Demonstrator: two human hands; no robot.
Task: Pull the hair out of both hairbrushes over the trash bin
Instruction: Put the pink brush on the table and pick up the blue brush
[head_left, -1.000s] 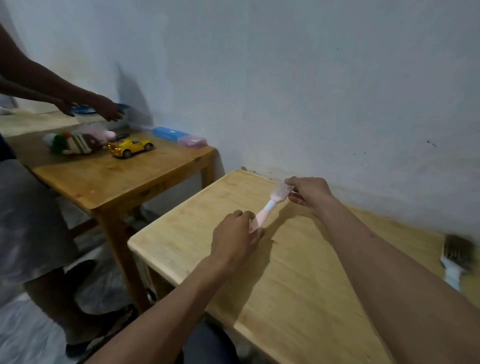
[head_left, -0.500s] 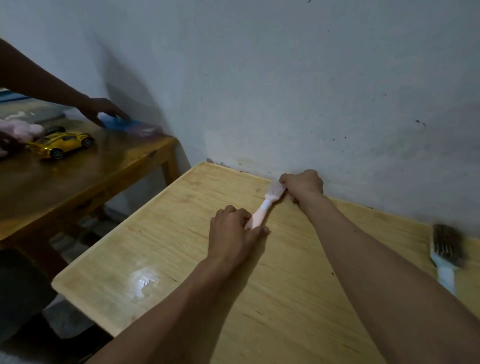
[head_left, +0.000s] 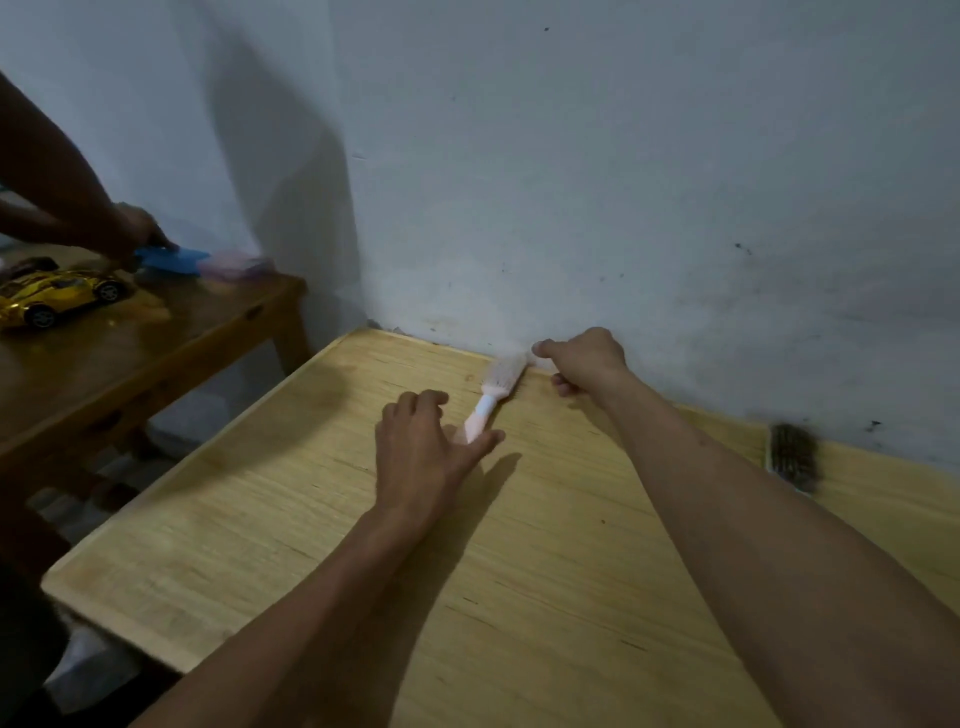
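A pink hairbrush with pale bristles lies on the light wooden table, close to the wall. My left hand hovers over the end of its handle with fingers spread, and my thumb lies beside the handle. My right hand is curled at the tip of the brush head, forefinger and thumb pinched on it. A second hairbrush, its bristles full of dark hair, lies by the wall at the right. No trash bin is in view.
A darker wooden table stands to the left across a gap. On it are a yellow toy car, a blue box and a pink box. Another person's hand reaches over them. The white wall borders the far edge.
My left hand has opened off the pink brush's handle. The brush has gone down toward the wall and lies on the table. The view has turned right.
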